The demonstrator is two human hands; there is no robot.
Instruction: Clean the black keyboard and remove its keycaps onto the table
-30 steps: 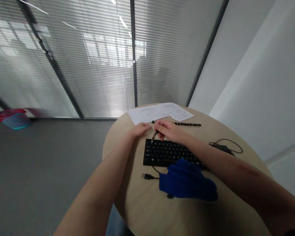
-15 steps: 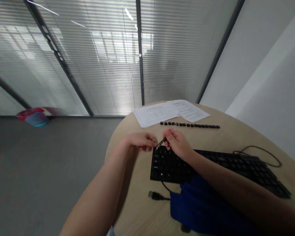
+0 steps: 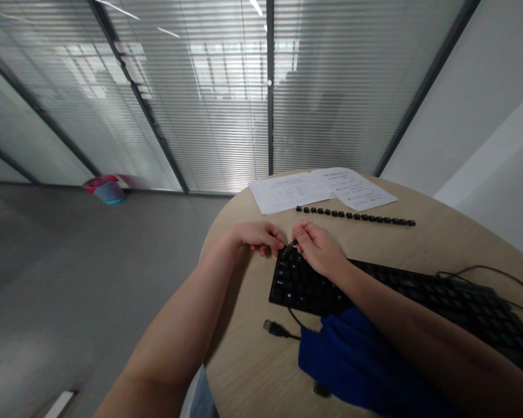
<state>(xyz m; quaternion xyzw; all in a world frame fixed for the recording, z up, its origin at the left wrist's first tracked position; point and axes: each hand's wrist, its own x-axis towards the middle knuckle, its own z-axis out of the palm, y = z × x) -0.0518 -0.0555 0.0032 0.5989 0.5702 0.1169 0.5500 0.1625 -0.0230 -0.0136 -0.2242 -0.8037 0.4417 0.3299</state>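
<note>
A black keyboard (image 3: 307, 296) lies at a slant on the table, partly hidden under my right forearm. My right hand (image 3: 316, 244) grips a slim dark tool (image 3: 291, 246) whose lower end points down at the keyboard's upper left corner. Its exact kind is too small to tell. At that same corner my left hand (image 3: 264, 237) is closed, fingers curled and tips against the keyboard's edge; whether anything is between them is hidden. Behind the hands runs a row of loose black keycaps (image 3: 356, 216).
Printed papers (image 3: 287, 193) lie at the back of the round wooden table (image 3: 248, 354). A blue cloth (image 3: 331, 354) and a USB plug (image 3: 275, 328) are in front of the keyboard. A black cable (image 3: 483, 268) loops at right. On the floor stands a basket (image 3: 107, 190).
The view has shifted, so the table's things appear slightly higher and mostly farther right. The tool is still in my right hand at the keyboard's corner, and my left hand stays beside it.
</note>
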